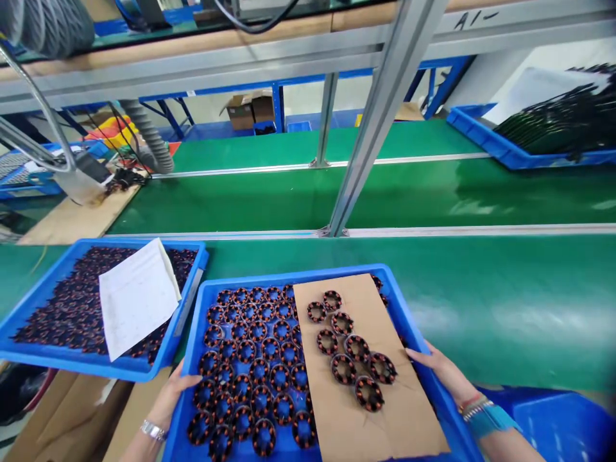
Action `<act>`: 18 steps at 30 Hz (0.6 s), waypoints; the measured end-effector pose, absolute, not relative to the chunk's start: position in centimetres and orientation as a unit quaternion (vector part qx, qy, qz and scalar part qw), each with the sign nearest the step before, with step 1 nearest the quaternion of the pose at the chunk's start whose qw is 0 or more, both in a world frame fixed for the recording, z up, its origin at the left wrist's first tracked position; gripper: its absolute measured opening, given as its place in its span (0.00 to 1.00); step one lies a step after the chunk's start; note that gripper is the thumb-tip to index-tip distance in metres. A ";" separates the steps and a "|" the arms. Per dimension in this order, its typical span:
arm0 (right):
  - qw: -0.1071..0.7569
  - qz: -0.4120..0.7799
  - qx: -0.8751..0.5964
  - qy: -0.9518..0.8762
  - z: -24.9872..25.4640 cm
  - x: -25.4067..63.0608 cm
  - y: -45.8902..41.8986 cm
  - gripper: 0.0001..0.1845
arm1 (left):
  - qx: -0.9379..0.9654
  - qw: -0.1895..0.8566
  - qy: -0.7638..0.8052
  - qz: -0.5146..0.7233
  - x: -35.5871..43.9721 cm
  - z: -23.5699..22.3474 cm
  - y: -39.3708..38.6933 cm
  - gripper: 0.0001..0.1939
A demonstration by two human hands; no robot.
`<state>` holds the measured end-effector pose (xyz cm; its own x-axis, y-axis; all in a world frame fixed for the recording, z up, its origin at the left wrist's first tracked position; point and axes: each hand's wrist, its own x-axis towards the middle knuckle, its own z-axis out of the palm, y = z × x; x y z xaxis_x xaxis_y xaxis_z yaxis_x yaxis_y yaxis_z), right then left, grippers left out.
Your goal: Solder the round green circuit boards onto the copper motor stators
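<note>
A blue plastic tray (298,276) is held between my two hands at the front of the bench. My left hand (169,396) grips its left rim, thumb over the edge. On the right rim, my right hand (443,371) has its thumb inside and the fingers hidden below. Rows of black ring-shaped parts with copper windings, like motor stators (258,370), fill the tray's left side. A brown cardboard sheet (337,417) covers most of the right side. Several more wound rings (357,348) lie on that sheet, and a few peek out past its right edge.
Left of my tray stands another blue tray (77,251) of small dark parts, with a white paper (139,298) on top. A metal post (366,138) rises behind from the green bench (505,282). At back right, a blue bin (517,160) holds dark cables. Cardboard (72,410) lies lower left.
</note>
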<state>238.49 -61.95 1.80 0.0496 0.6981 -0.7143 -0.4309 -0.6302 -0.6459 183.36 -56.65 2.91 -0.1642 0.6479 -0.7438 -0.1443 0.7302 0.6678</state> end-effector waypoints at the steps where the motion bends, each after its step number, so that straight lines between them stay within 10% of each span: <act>1: 0.411 0.680 -0.597 -0.109 1.8 238.0 -62.4 0.33 | 0.167 0.618 0.698 0.321 183.0 3.0 -57.2 0.42; 9: 0.435 0.665 -0.607 -0.019 3.3 232.8 -66.9 0.39 | 0.140 0.669 0.692 0.234 180.0 3.7 -56.5 0.37; 18: 0.287 0.773 -0.547 0.147 4.1 231.9 -67.4 0.17 | 0.038 0.739 0.650 0.173 178.4 3.4 -54.2 0.20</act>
<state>231.88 -67.38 4.10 -0.2382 0.2827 -0.9292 -0.6036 -0.7926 -0.0864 178.36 -54.24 3.36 0.0964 0.3048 -0.9475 -0.2062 0.9374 0.2806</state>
